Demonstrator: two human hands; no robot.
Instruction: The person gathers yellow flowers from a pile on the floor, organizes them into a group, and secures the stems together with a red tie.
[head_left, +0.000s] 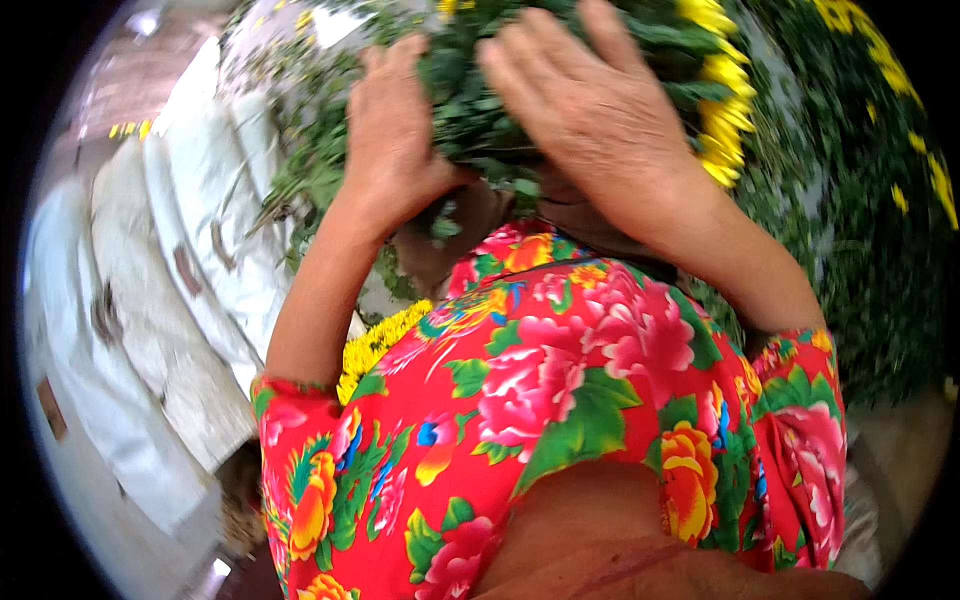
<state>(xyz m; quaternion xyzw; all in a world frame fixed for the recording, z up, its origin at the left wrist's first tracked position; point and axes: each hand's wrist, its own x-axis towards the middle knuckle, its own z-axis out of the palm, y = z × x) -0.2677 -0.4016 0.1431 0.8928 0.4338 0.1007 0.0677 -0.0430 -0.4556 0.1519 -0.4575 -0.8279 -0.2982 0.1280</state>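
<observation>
A bunch of leafy green stems (457, 82) with yellow flower heads (724, 97) on its right side lies before me at the top of the view. My left hand (394, 127) rests against the leaves on the left, its fingers pointing away from me and its thumb towards the middle. Across the stems, close to the yellow blooms, my right hand (592, 112) lies with its back up and its fingers spread a little. The leaves and my palms hide whether either hand grips any stems. Motion blurs the fingertips.
Several long white wrapped bundles (172, 300) lie side by side at the left. Many more green stems with yellow blooms (847, 187) fill the right side. Loose leaves (300, 120) are scattered at the upper left. Small yellow flowers (382, 341) show beside my left forearm.
</observation>
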